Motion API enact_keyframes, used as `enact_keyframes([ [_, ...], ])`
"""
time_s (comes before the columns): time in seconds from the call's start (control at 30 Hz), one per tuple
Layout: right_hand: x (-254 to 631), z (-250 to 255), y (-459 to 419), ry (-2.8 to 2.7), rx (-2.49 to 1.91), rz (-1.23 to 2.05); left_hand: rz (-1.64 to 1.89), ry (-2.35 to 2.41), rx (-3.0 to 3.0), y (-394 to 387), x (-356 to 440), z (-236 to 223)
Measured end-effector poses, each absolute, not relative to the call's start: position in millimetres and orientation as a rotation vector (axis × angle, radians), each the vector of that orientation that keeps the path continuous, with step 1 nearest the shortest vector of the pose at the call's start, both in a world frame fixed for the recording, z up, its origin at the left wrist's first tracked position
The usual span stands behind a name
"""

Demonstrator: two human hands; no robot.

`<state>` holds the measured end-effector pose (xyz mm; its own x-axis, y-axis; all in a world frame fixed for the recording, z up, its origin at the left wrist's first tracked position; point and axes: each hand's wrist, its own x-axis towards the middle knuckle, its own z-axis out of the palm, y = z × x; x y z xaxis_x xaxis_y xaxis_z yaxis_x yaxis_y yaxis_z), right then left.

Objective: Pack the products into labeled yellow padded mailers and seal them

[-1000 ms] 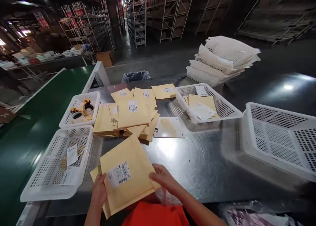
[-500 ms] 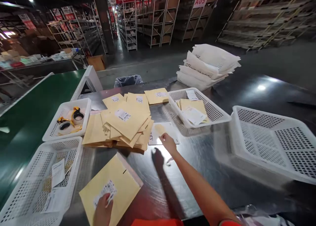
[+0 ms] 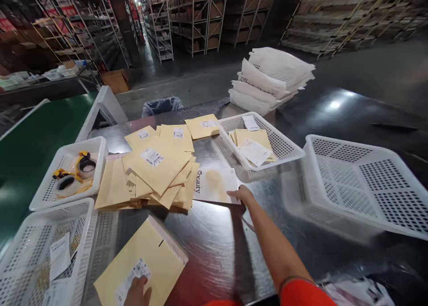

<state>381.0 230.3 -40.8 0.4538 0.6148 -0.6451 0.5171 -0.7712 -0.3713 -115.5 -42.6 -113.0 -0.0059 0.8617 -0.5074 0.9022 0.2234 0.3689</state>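
Note:
My right hand [image 3: 243, 194] reaches across the steel table [image 3: 214, 248] and grips the near right corner of a flat white packet [image 3: 214, 185] printed "Sheauty". That packet lies right of a loose pile of yellow padded mailers [image 3: 157, 165] with labels. My left hand [image 3: 137, 292] rests at the bottom edge, fingers flat on a single yellow mailer [image 3: 143, 261] beside its barcode label. Only the top of this hand shows.
White perforated baskets ring the table: one with mailers and slips [image 3: 264, 141], a large one [image 3: 361, 181] at right, one with tape rolls [image 3: 67, 172], one with papers [image 3: 40, 252] near left. A green conveyor [image 3: 30, 136] runs left; stacked white bags [image 3: 270, 79] sit behind.
My right hand left the single mailer, reached forward to the white packet and took hold of its corner. The left hand stayed pressing the mailer, which slid toward me and left.

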Motion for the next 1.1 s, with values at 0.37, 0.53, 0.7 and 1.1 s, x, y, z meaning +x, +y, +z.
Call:
enact_keyframes([
  [0.37,385.5,38.1,36.9,-1.466,-1.664,1.068,0.639,0.843,0.099,10.3,8.2,-26.0],
  [0.53,327.3,31.7,11.9,-1.090,-1.732,0.746,0.693,0.784,0.090,22.2,16.7,-0.6],
  [0.7,275.6,1.4,-0.1,-0.464,-1.718,1.344,0.863,0.963,0.279,1.3,5.5,-5.9],
  [1.1,287.3,7.0,25.2,-0.776,-1.475,1.906,0.384,1.506,1.110,7.5,-52.1,-31.4],
])
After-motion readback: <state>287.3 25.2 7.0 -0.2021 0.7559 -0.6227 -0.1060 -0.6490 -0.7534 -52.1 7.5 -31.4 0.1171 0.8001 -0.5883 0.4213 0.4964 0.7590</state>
